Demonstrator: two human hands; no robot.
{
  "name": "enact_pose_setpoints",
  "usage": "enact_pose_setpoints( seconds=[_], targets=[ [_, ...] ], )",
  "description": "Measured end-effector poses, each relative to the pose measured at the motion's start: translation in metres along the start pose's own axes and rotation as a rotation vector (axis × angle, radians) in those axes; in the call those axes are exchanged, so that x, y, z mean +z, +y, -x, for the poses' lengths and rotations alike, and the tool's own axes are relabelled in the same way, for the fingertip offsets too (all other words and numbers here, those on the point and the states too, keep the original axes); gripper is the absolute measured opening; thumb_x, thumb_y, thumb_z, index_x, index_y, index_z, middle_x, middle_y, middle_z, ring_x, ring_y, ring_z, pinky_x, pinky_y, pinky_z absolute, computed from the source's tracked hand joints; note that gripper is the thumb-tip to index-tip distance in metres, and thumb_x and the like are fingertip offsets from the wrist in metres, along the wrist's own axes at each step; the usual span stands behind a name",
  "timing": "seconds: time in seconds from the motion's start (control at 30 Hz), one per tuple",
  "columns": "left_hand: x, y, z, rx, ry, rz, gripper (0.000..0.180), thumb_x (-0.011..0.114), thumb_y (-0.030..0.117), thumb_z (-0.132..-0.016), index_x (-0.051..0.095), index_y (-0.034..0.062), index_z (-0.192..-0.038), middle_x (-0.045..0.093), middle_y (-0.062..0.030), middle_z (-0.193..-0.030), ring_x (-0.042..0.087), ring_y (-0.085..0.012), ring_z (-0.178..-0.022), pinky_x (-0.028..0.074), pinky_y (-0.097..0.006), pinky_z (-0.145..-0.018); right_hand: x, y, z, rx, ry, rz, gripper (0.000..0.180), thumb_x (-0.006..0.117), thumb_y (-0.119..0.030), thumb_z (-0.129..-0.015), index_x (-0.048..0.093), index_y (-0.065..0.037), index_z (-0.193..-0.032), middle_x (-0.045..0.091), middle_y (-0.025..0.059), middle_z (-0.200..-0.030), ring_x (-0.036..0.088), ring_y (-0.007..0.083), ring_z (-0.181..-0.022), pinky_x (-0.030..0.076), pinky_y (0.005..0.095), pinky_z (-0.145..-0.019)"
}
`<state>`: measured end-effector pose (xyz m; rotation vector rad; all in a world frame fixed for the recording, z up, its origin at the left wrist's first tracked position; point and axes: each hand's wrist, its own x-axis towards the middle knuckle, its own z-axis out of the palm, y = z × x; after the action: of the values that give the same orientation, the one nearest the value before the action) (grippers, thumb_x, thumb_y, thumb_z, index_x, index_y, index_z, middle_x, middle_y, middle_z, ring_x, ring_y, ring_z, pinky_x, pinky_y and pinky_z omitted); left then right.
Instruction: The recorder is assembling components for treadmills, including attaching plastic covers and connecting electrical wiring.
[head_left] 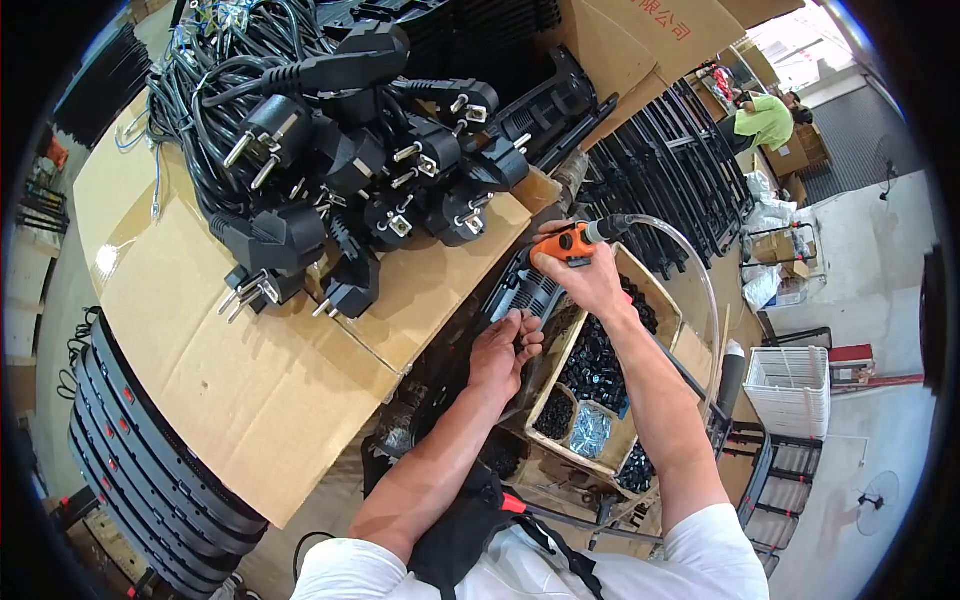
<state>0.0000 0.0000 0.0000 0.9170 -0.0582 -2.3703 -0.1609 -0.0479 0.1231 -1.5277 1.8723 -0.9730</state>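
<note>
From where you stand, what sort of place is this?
Probably an assembly workshop or small factory. Black power cords are piled on a flattened cardboard box, a compartmented tray holds small parts, and the right hand grips an orange air-powered screwdriver.

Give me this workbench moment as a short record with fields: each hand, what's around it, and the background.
right hand: shut on orange power screwdriver with clear hose
left hand: resting on dark part, grip unclear
beside hands: divided box of black small parts and screws
left of hands: power cords with plugs on cardboard box
background: person in green shirt
</note>
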Motion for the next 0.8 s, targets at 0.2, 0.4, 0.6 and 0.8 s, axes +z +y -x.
enact_pose_setpoints(
  seconds=[0.2, 0.4, 0.6, 0.8],
  targets=[
    [-0.004, 0.010, -0.006, -0.015, 0.003, -0.007, 0.027, 0.062, 0.030, -0.109, 0.068, 0.0052, -0.118, 0.073, -0.0043, -0.100, 0.069, -0.0149, -0.083, 0.061, -0.030, -0.072, 0.004, 0.005, 0.000, 0.003, 0.017, 0.001, 0.044, 0.082, -0.012, -0.086, 0.069, 0.001, -0.126, 0.077, 0.0099, -0.113, 0.072, 0.0170, -0.106, 0.057, 0.0333, -0.097],
    [-0.006, 0.007, -0.018, -0.022, -0.039, 0.180, 0.026, 0.062, 0.025, -0.110, 0.068, 0.0017, -0.119, 0.071, -0.0067, -0.096, 0.069, -0.0166, -0.080, 0.061, -0.028, -0.068, -0.013, -0.029, 0.047, 0.101, 0.152, -0.402, 0.054, 0.081, -0.010, -0.088, 0.061, 0.005, -0.136, 0.075, 0.0165, -0.122, 0.071, 0.0218, -0.113, 0.058, 0.0364, -0.100],
    [0.001, 0.012, -0.020, -0.017, -0.062, 0.223, 0.024, 0.060, 0.028, -0.110, 0.066, 0.0052, -0.111, 0.071, -0.0033, -0.092, 0.070, -0.0157, -0.080, 0.064, -0.030, -0.073, -0.015, -0.033, 0.081, 0.140, 0.167, -0.437, 0.055, 0.081, -0.011, -0.089, 0.060, 0.002, -0.138, 0.075, 0.0177, -0.125, 0.072, 0.0217, -0.114, 0.058, 0.0377, -0.102],
    [-0.001, 0.013, -0.023, -0.019, -0.094, 0.290, 0.025, 0.063, 0.027, -0.109, 0.067, 0.0033, -0.112, 0.070, -0.0046, -0.091, 0.070, -0.0168, -0.082, 0.065, -0.031, -0.076, -0.015, -0.032, 0.085, 0.138, 0.178, -0.431, 0.057, 0.080, -0.013, -0.089, 0.059, 0.003, -0.139, 0.074, 0.0186, -0.126, 0.072, 0.0218, -0.113, 0.057, 0.0379, -0.103]
  ],
)
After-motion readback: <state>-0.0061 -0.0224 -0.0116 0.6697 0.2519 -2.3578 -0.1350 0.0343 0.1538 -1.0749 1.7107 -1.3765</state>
